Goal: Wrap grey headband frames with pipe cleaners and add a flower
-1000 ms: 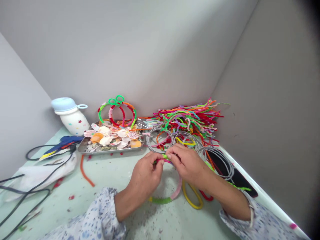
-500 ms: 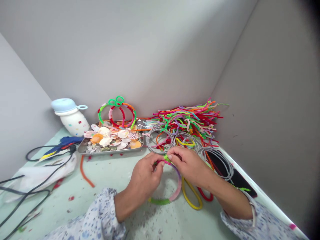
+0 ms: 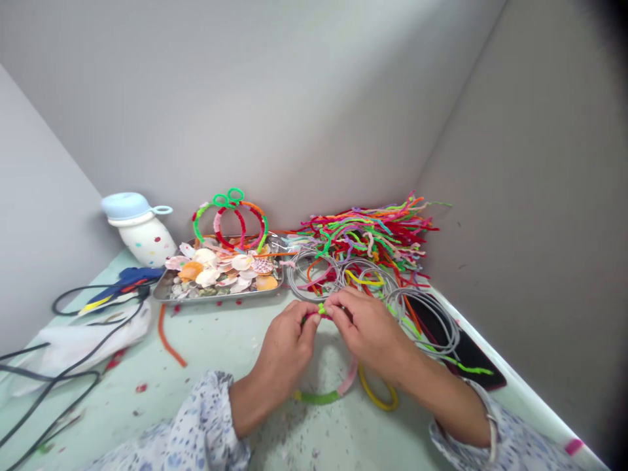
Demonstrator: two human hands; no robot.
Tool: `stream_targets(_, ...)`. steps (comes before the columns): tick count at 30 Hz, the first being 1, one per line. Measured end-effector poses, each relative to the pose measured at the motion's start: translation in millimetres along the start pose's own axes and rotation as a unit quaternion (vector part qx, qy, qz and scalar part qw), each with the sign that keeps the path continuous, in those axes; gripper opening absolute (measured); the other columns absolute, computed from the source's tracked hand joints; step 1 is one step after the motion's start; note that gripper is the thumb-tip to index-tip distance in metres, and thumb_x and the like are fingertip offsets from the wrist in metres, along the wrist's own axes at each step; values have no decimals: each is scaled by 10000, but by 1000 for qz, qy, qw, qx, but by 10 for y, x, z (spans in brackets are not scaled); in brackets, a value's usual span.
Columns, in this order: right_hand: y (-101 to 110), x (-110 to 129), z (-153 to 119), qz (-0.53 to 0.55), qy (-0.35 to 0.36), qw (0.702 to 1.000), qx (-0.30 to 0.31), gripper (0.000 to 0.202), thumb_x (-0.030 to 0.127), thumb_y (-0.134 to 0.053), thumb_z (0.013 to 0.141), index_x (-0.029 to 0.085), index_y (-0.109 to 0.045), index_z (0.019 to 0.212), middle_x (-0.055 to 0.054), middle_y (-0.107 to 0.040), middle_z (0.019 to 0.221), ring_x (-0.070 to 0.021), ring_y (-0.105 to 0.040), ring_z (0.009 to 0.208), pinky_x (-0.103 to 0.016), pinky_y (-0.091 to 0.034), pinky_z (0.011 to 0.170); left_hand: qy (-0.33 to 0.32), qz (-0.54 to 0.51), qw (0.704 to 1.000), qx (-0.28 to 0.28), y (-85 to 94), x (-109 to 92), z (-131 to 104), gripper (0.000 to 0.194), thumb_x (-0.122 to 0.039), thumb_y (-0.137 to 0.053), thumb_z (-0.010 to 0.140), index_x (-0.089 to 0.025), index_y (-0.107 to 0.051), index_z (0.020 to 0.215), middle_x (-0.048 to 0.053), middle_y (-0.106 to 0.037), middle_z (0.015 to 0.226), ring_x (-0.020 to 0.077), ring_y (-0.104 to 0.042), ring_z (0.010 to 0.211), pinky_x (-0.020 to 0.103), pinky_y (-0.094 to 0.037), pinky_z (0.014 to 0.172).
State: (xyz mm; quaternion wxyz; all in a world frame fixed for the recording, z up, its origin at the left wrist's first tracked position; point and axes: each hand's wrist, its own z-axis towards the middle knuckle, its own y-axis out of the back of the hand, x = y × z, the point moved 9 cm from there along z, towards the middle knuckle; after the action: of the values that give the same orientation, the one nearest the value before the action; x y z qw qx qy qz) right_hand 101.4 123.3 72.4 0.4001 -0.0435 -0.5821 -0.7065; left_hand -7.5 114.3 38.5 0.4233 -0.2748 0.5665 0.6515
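A ring wrapped in coloured pipe cleaner (image 3: 320, 397), with green and pink stretches showing, is held near the table. My left hand (image 3: 283, 341) pinches its top edge between thumb and fingertips. Right beside it, my right hand (image 3: 366, 328) has its thumb and fingers closed on a short lime-green pipe cleaner (image 3: 322, 309) at the ring's top. The fingertips of both hands nearly meet there. Part of the ring's right side is hidden behind my right hand. A yellow pipe-cleaner loop (image 3: 381, 400) lies just right of the ring, partly under my right forearm.
Behind my hands are coils of grey wire (image 3: 314, 296) and a pile of pipe cleaners (image 3: 377, 229). A metal tray (image 3: 220, 299) holds shells, with finished wrapped rings (image 3: 229, 247) standing on it. A bottle (image 3: 147, 242), black cables (image 3: 63, 376) and a black phone-like slab (image 3: 483, 366) surround them.
My right hand has shifted slightly left and turned, its fingertips now at the lime-green piece. A long lime-green strand shows more beside my right forearm. The left hand has barely moved.
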Motion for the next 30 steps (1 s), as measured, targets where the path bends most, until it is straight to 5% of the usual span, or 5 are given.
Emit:
stream_targets(13,-75,51,-50,-31,37,999,6,217,117,-485,854,193,-621,1006,-56,-618,950,-183,-587,870,-316,-453,785,25,8,1000,-9,5,94,-14,218,-218,-404,896,-171,-611,842,36,-634,833,185,-562,801,269,-405,684)
stream_targets(25,1,15,33,66,69,995,-13,211,76,-552,805,219,-656,920,-6,-619,879,-153,-567,859,-284,-436,763,69,-167,984,-8,2,161,21,176,-236,-474,842,-162,-617,772,0,-585,704,162,-538,736,255,-402,678)
stream_targets(30,-12,-6,31,98,62,993,-19,258,48,-535,788,222,-662,929,-4,-601,869,-130,-569,789,-252,-449,700,93,-179,979,3,-39,219,17,188,-265,-479,845,-167,-636,810,-18,-541,617,140,-490,603,236,-375,560)
